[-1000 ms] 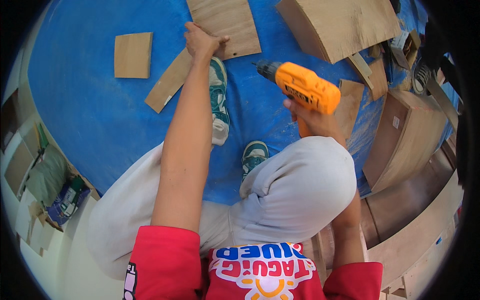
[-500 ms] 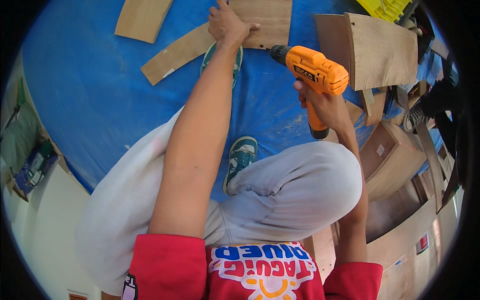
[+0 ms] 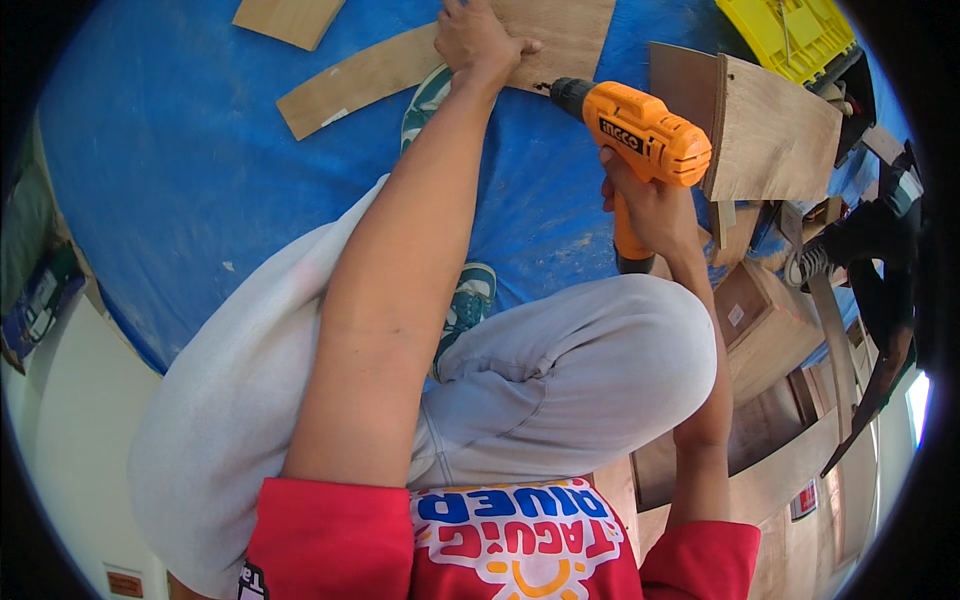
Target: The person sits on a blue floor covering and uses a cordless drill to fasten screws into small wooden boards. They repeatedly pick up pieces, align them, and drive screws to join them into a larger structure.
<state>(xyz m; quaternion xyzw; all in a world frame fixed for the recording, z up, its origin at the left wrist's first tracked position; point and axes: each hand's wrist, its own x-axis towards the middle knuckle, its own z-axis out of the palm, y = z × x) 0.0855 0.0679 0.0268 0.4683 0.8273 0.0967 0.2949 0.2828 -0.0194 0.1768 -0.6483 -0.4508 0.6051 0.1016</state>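
Observation:
My right hand point(image 3: 648, 208) is wrapped round the grip of an orange and black cordless drill point(image 3: 650, 135). The drill points left, and its chuck sits at the near edge of a square plywood panel point(image 3: 565, 40), beside a small dark mark. I cannot tell whether the bit is in the wood. My left hand point(image 3: 482, 45) lies on the panel and on a curved plywood strip point(image 3: 360, 80) next to it. Its thumb is spread to the right and its fingers reach forward, partly cut off by the top edge.
Blue sheeting point(image 3: 200, 200) covers the floor. At right are stacked plywood pieces point(image 3: 775, 135), a yellow plastic case point(image 3: 790, 35) and wooden box parts point(image 3: 765, 310). Another board point(image 3: 290, 18) lies far left. Another person's shoe point(image 3: 808, 265) shows at right.
The drill's chuck has come closer to the panel's near edge. My left hand stays on the wood. The whole view has shifted slightly.

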